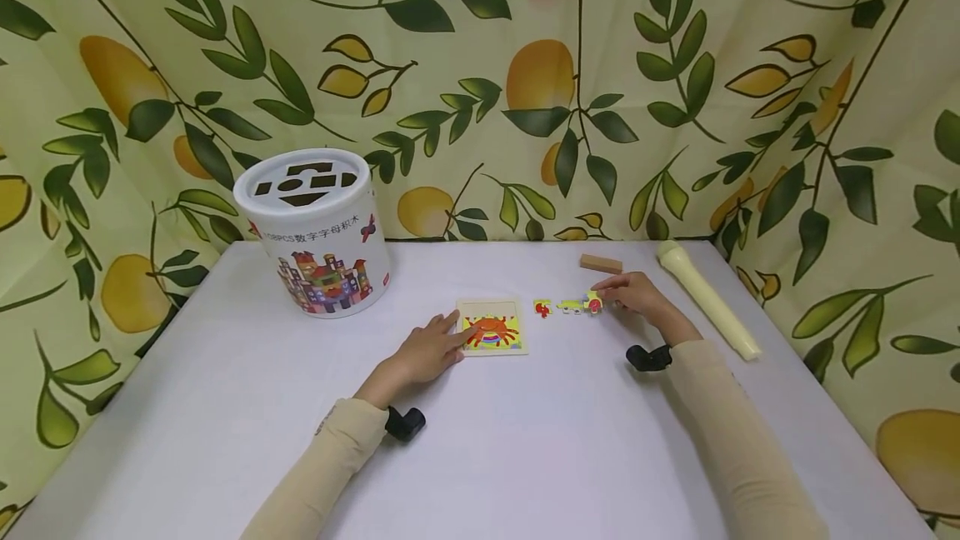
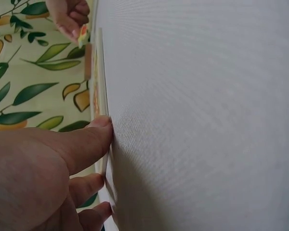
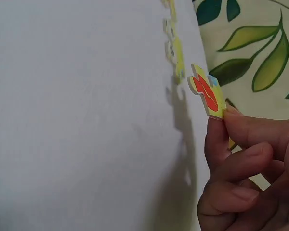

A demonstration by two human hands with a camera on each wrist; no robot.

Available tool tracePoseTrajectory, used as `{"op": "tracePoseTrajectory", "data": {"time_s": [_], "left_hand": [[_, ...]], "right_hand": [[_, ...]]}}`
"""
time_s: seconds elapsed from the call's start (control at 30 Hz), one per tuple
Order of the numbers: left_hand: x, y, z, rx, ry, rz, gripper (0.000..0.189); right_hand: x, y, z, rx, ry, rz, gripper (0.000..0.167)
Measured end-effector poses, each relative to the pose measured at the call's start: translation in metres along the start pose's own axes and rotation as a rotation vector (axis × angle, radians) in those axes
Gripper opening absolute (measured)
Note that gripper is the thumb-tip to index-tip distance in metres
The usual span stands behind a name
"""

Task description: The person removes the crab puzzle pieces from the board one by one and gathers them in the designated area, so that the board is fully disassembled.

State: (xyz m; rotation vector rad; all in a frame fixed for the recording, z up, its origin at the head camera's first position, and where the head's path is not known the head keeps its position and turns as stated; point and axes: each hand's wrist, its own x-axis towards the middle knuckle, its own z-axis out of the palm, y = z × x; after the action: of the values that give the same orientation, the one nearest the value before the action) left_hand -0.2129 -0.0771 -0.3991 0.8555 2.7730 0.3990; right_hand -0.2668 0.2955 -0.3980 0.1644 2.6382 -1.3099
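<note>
While the left hand (image 1: 429,350) lies spread over the board's (image 1: 489,307) edge, the right hand (image 1: 636,293) pinches a piece (image 1: 593,302); tabletop (image 1: 525,448) stretches nearer.

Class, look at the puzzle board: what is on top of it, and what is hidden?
On the puzzle board is an orange crab picture; the left hand reaches over its left side. What the hand covers, and anything beneath the board, cannot be seen.

Crab board (image 1: 487,305) partly hidden by the left fingers (image 1: 458,339)

Right grip (image 3: 245,178) pinches a red-and-yellow piece (image 3: 208,94); yellow pieces (image 3: 178,54) lie beyond.
</note>
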Motion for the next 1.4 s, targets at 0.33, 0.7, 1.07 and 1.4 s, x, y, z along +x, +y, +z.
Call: {"op": "tracePoseTrajectory", "data": {"time_s": [0.33,0.7,1.07,1.4], "left_hand": [[-0.005,-0.003,-0.002,0.003,0.004,0.003,0.046],[-0.005,-0.004,-0.003,0.013,0.017,0.012,0.047],[0.008,0.002,-0.002,-0.030,0.042,0.047,0.044],[0.003,0.001,0.001,-0.050,0.050,0.018,0.039]], "right_hand": [[0.005,0.006,0.006,-0.060,0.006,0.012,0.028],[0.006,0.004,0.008,-0.169,0.061,-0.035,0.023],[-0.002,-0.047,0.042,-0.199,-0.009,-0.254,0.025],[0.003,-0.097,0.129,-0.247,-0.204,-0.363,0.022]]}}
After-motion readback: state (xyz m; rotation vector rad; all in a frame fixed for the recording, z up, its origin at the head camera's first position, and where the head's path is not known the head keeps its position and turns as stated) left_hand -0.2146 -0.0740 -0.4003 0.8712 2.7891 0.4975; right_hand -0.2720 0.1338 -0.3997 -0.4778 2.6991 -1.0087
